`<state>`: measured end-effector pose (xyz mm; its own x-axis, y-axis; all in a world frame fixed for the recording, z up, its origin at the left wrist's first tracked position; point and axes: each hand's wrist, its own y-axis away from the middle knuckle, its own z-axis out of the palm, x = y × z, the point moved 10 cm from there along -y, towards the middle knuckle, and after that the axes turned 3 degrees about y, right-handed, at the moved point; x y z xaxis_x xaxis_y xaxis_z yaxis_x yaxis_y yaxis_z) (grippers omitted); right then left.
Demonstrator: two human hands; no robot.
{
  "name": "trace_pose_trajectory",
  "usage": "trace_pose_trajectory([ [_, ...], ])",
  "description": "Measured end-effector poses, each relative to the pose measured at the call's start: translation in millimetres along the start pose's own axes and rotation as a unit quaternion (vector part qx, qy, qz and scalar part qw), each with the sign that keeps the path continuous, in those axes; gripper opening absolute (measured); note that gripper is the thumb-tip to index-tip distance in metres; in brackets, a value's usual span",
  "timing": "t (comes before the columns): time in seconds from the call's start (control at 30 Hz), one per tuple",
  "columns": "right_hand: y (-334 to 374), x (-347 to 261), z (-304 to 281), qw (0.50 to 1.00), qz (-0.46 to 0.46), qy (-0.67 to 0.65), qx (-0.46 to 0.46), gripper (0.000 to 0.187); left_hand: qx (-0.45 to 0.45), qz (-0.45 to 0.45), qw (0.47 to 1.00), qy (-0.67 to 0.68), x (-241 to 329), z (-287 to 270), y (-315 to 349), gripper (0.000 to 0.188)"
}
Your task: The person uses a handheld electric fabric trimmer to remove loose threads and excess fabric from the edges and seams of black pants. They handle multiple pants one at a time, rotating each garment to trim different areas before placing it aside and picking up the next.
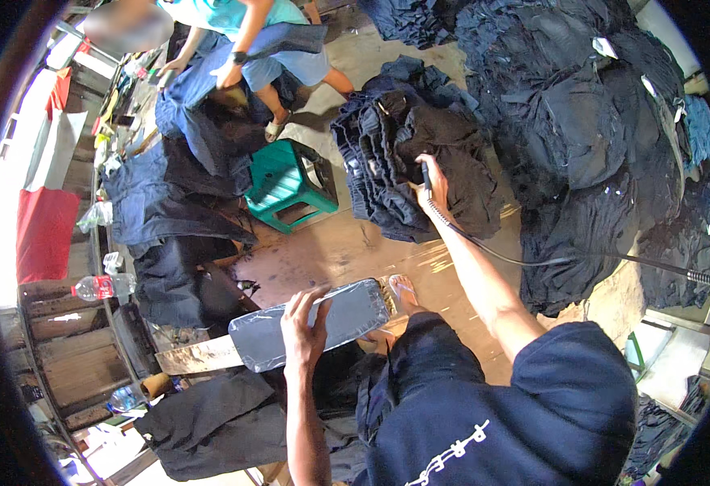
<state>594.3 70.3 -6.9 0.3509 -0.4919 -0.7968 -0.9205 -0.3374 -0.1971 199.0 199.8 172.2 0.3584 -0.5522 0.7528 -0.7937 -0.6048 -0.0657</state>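
Note:
My left hand lies over a long, dark grey block wrapped in clear plastic, with its fingers apart near the block's far edge. The block rests on a pale wooden board. Stretched forward, my right hand is closed round a slim black hand tool, whose exact kind I cannot make out. A dark cord with a coiled sleeve runs from the tool to the right. Beyond that hand is a heap of folded dark trousers; whether the tool touches it I cannot tell.
A green plastic stool stands ahead to the left. Past it, a person in a teal shirt handles blue jeans. Large piles of dark garments fill the right. Dark trousers hang at the near left, by a plastic bottle.

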Motion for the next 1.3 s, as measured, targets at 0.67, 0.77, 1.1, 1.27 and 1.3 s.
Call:
trace_pose_trajectory([
  [0.67,165,-142,-196,0.995,-0.089,-0.035,0.033,0.044,-0.311,0.092,0.943,0.068,104,179,-177,0.116],
  [0.77,193,-81,-204,0.998,0.034,-0.045,0.035,0.043,-0.320,0.162,0.930,0.084,80,180,-133,0.088],
  [1.1,321,-68,-122,0.993,-0.112,0.036,-0.014,0.034,-0.211,0.103,0.947,0.221,-54,181,-93,0.058],
  [1.27,395,-134,-124,0.984,-0.166,0.053,-0.031,0.031,-0.226,0.076,0.952,0.193,-98,122,-37,0.063],
  [1.3,403,-153,-119,0.979,-0.190,0.043,-0.053,0.033,-0.196,0.086,0.955,0.206,-104,100,-28,0.063],
])
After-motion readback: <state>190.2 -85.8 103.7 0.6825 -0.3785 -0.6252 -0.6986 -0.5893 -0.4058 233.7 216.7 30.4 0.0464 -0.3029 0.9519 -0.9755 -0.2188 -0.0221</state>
